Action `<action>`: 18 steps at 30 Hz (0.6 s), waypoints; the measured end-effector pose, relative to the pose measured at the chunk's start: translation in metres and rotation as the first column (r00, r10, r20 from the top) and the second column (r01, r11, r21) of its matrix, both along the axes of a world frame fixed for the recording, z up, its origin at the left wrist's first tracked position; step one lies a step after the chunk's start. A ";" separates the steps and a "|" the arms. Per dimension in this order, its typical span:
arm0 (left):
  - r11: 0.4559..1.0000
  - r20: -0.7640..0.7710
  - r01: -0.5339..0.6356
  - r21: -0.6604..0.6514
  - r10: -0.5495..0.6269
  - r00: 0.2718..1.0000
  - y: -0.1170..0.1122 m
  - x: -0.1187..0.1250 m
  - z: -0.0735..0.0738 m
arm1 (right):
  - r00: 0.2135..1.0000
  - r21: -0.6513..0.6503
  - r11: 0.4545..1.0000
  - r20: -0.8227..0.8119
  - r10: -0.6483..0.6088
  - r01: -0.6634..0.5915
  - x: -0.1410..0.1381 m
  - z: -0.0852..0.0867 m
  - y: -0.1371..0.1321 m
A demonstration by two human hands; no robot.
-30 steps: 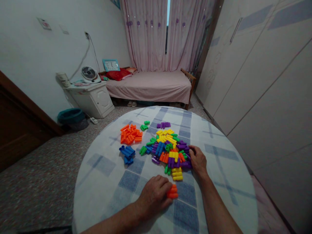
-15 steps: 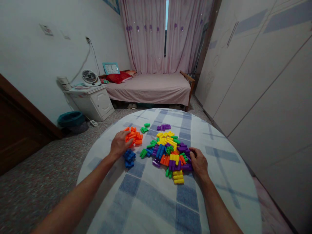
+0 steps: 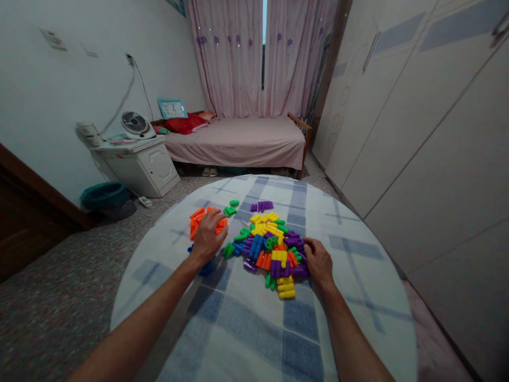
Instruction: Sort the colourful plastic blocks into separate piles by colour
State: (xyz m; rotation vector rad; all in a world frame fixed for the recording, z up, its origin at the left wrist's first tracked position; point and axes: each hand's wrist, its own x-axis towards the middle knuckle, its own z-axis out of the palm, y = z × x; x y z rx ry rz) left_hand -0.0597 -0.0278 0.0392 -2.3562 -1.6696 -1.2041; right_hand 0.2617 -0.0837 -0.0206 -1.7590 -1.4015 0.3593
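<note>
My left hand [image 3: 209,237] is over the pile of orange toy building blocks [image 3: 198,215], palm down, fingers apart and pointing right. Nothing shows in its grip. Under its wrist, blue blocks [image 3: 207,268] are partly hidden. At the right side of the mixed pile, my right hand [image 3: 320,262] rests with loosely bent fingers against the purple blocks [image 3: 293,240]; thumb and forefinger look apart. The mixed pile also has yellow blocks [image 3: 265,228], a stack of blue blocks [image 3: 256,246] and green blocks [image 3: 271,243].
A small group of green blocks [image 3: 230,210] and one of purple blocks [image 3: 262,206] lie toward the far side of the round table [image 3: 254,329], which has a checked cloth. Beyond are a bed [image 3: 242,140], a white cabinet [image 3: 157,170], a bin [image 3: 107,199] and a wardrobe [image 3: 429,159].
My left hand has moved right across the orange blocks and now covers part of them and of the blue ones. My right hand stays by the purple blocks. The view has shifted slightly.
</note>
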 end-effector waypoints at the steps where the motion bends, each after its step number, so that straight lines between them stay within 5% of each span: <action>1: 0.999 0.059 0.033 -0.034 -0.031 0.998 -0.009 0.015 -0.002 | 1.000 0.000 1.000 0.003 0.001 -0.001 0.000 0.000 0.000; 7: 0.978 0.186 -0.014 -0.206 0.054 0.981 -0.033 0.071 -0.031 | 1.000 0.018 1.000 -0.012 0.021 -0.021 0.001 0.001 -0.002; 11: 0.976 0.228 -0.118 -0.185 0.160 0.960 -0.029 0.073 -0.050 | 1.000 0.019 1.000 -0.009 0.024 -0.023 0.001 0.000 -0.002; 18: 0.987 0.450 0.001 -0.162 0.073 0.890 -0.029 0.064 -0.056 | 1.000 0.012 1.000 -0.028 0.011 -0.011 0.001 -0.002 -0.001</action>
